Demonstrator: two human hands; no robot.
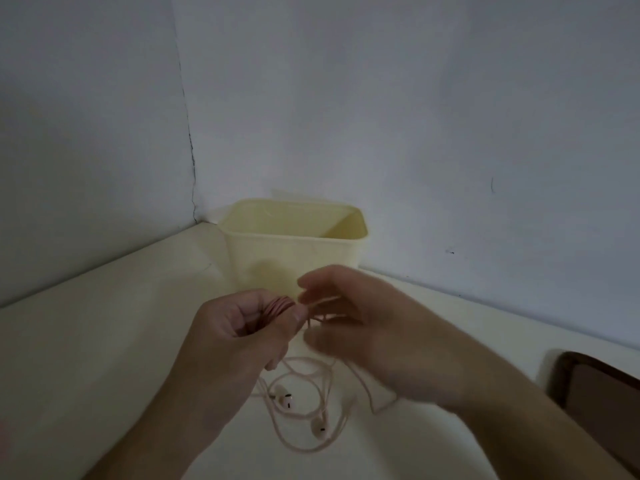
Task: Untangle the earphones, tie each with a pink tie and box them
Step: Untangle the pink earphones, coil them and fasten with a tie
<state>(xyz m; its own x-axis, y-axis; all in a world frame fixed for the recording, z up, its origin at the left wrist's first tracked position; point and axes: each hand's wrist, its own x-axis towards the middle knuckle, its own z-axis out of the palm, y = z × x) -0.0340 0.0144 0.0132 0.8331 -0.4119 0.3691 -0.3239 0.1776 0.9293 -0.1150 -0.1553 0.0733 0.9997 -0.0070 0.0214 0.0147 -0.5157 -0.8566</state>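
Earphones (304,407), cord perhaps between blurred hands (311,327)

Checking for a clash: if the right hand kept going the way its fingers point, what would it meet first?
Probably the left hand, which grips a pink cord bundle. The right hand is blurred and its fingers point left toward it, though depth is unclear.
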